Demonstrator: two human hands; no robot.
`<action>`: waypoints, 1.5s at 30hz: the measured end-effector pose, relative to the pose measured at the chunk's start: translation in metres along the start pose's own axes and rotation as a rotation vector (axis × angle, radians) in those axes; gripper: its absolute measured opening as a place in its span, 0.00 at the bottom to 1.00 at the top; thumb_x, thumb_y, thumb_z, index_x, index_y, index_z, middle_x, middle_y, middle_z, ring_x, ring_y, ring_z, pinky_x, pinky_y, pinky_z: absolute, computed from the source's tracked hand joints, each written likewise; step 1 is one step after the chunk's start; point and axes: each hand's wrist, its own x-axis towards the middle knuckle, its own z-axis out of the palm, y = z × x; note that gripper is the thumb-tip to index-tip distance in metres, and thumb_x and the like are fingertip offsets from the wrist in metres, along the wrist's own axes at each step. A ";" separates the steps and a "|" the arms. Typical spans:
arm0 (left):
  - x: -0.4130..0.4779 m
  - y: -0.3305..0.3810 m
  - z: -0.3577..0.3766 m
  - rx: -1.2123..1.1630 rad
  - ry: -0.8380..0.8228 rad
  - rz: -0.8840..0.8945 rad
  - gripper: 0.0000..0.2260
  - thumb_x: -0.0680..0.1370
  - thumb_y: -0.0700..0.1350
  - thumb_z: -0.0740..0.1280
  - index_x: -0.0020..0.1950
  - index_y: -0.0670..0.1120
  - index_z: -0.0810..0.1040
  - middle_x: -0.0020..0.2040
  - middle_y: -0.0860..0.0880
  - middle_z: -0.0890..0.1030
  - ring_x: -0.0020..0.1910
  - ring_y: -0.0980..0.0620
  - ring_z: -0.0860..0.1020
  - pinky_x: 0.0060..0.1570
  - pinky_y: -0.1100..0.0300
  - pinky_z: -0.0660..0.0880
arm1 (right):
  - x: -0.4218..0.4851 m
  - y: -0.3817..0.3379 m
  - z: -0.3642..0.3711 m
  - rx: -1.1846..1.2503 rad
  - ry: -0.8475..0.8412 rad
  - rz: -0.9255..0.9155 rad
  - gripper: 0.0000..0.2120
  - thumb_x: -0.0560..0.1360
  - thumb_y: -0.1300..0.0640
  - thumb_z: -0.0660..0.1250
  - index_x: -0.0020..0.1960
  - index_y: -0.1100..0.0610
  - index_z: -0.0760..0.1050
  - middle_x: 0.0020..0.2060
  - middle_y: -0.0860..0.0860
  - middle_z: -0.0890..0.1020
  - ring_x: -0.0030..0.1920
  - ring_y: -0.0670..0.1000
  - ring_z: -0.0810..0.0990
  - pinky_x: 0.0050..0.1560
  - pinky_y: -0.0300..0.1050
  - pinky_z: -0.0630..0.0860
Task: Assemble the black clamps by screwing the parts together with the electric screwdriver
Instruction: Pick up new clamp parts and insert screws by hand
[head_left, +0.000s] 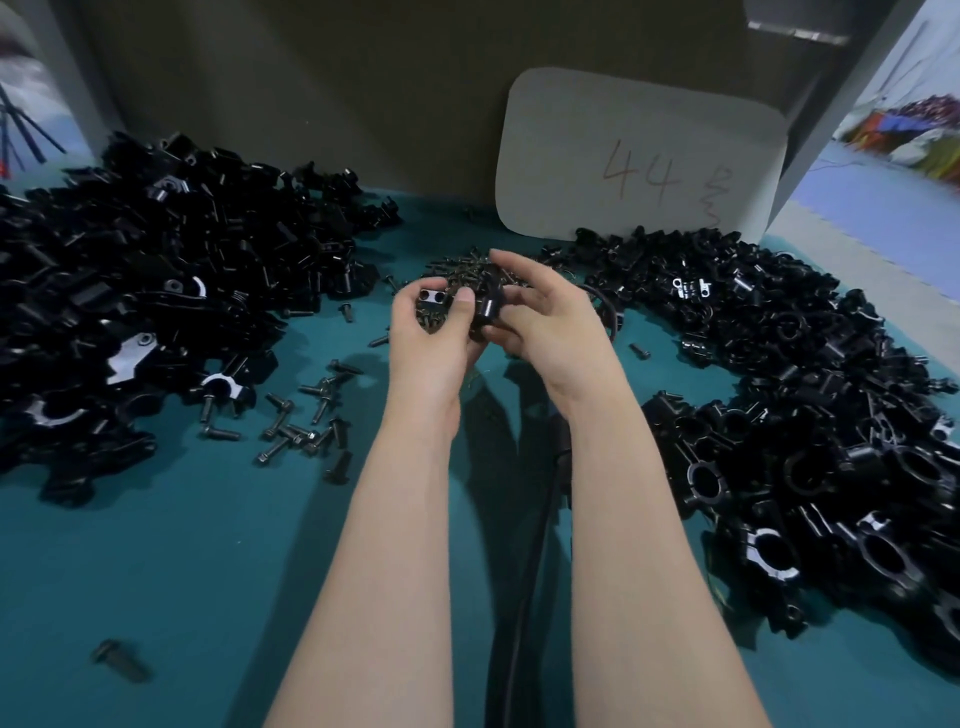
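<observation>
Left hand (431, 338) curled round a black clamp part (432, 297), right hand (545, 317) pinching a second black piece (491, 307) beside it, teal table (208, 571), left heap (156, 260) and right heap (805, 395) of clamp parts, loose screws (301, 421), black cable (530, 571), card (639, 156) marked 44

Factory assembly bench: heaps of black clamp parts (156, 270), loose screws (301, 415), numbered card (639, 161), teal tabletop (208, 571).

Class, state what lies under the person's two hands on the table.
A heap of dark screws on the teal table; the left hand and right hand, each gripping a black clamp part, hide its near side.
</observation>
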 end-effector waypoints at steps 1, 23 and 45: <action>0.001 0.001 -0.001 -0.012 0.034 0.004 0.06 0.81 0.41 0.64 0.56 0.49 0.71 0.60 0.39 0.78 0.46 0.49 0.79 0.38 0.66 0.78 | 0.000 0.000 0.001 -0.087 -0.039 -0.016 0.24 0.76 0.72 0.57 0.65 0.51 0.73 0.48 0.52 0.80 0.41 0.46 0.82 0.48 0.39 0.80; 0.008 -0.005 -0.006 0.087 0.048 0.111 0.12 0.83 0.42 0.58 0.63 0.53 0.75 0.66 0.45 0.76 0.58 0.51 0.79 0.53 0.61 0.79 | 0.004 0.017 0.009 -0.006 0.081 0.124 0.11 0.78 0.52 0.65 0.42 0.58 0.71 0.26 0.48 0.73 0.25 0.44 0.70 0.31 0.36 0.73; 0.001 -0.008 0.002 0.535 -0.043 0.231 0.16 0.81 0.47 0.62 0.69 0.46 0.70 0.59 0.43 0.80 0.58 0.44 0.78 0.61 0.45 0.74 | 0.001 0.006 0.002 -0.032 0.061 0.121 0.06 0.80 0.59 0.62 0.47 0.58 0.77 0.30 0.50 0.76 0.24 0.41 0.74 0.30 0.34 0.75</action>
